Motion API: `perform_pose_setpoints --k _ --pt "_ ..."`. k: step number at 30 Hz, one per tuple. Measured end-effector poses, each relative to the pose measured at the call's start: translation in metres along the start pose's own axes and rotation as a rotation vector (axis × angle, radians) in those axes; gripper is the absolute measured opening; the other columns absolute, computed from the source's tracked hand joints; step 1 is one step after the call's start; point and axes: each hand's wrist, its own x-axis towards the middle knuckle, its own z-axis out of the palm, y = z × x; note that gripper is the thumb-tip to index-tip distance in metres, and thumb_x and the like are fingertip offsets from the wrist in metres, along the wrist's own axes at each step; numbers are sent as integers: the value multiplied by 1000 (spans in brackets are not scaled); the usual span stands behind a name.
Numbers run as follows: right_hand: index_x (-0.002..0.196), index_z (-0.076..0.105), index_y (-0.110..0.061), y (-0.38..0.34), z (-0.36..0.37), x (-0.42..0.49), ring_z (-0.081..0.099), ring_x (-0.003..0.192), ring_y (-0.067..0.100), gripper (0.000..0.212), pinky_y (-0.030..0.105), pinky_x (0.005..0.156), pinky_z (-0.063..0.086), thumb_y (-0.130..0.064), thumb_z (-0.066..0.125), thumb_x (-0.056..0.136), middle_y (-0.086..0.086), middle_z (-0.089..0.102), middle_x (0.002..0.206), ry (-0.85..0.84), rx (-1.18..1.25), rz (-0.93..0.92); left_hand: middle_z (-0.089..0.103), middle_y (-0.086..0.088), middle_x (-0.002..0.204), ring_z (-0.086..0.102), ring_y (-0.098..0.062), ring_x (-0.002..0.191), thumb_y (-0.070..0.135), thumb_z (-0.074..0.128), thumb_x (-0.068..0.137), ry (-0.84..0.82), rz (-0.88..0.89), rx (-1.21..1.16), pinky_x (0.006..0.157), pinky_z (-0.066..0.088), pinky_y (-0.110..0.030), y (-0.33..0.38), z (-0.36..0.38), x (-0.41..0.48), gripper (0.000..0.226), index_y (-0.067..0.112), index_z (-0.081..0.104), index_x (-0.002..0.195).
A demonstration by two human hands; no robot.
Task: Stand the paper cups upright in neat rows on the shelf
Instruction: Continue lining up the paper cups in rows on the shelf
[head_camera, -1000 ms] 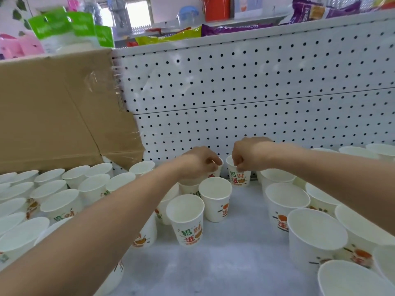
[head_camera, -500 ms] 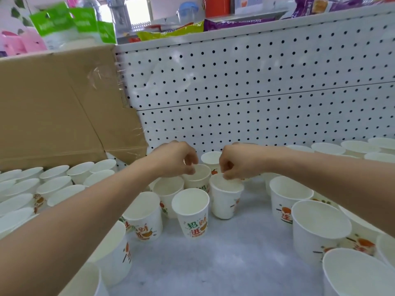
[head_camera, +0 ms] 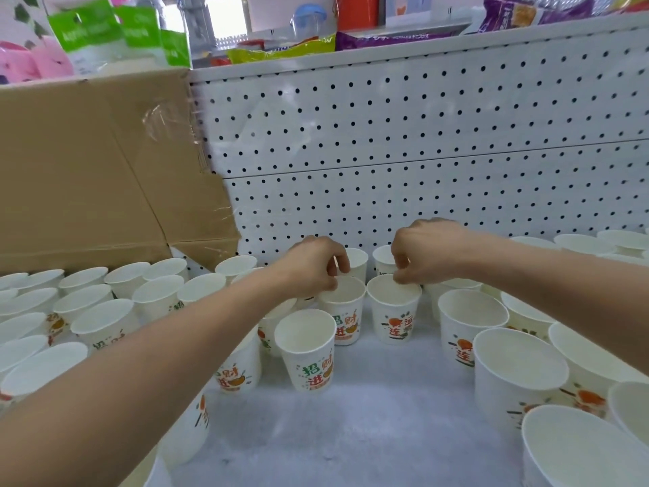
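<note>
A shop: pegboard shelving (head_camera: 421, 135) stocked with snack packets (head_camera: 281, 52).

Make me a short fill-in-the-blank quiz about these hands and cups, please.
1. The left hand pinches one printed cup by its ____.
2. The right hand pinches the neighbouring cup, which stands to the ____ of the first.
3. Every cup in view stands with its open mouth facing ____.
4. The white back panel is dotted with small round ____.

Missing words: rim; right; up; holes.
</note>
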Motion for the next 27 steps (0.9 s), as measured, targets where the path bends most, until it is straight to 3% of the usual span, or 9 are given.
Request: perform_pose_setpoints --k 3,6,11,15,18,22,27 --pt "89 66 -19 0 6 2 61 81 21 17 24 56 39 -35 62 84 2 65 89 4 30 -11 56 9 81 56 -13 76 10 72 79 48 -39 -44 62 46 -23 5 3 4 22 19 64 97" --pt "74 52 -20 3 9 2 51 67 18 17 21 50 32 -30 61 85 0 56 76 -8 19 -5 59 5 83 56 -14 74 17 74 78 73 -74 -67 59 48 -24 8 5 5 22 19 62 95" --pt "70 40 -21 13 7 1 44 61 15 28 21 49 28 -32 61 84 -4 44 67 40 -37 27 63 7 89 60 -12 84 31 72 83 152 -91 -53 78 52 -32 5 -14 1 22 21 64 101" --pt "79 60 -15 12 3 10 56 71 23 16 23 54 35 -30 56 84 3 64 80 209 -29 -16 67 7 97 61 -8 87 27 66 89 165 -134 -60 81 51 -29 -17 -41 -13 16 21 68 104" --pt "91 66 -20 -1 0 24 61 82 21 16 28 63 44 -30 54 87 -1 66 89 259 95 -93 71 7 100 62 -5 86 28 69 87 81 -157 -11 81 50 -24 -29 -40 -19 19 21 73 104" --pt "101 68 -25 -25 -3 41 58 85 18 18 28 64 43 -33 59 89 -5 62 94 148 198 -158 72 6 100 65 -13 89 36 72 82 36 -199 83 83 55 -35 -33 -21 -9 25 23 74 103" --pt "101 70 -24 -39 1 58 61 80 18 16 27 61 43 -32 64 88 -3 67 99 -21 186 -107 72 5 100 66 -16 92 16 66 85 -9 -165 132 83 55 -37 -34 -18 0 19 25 76 99"
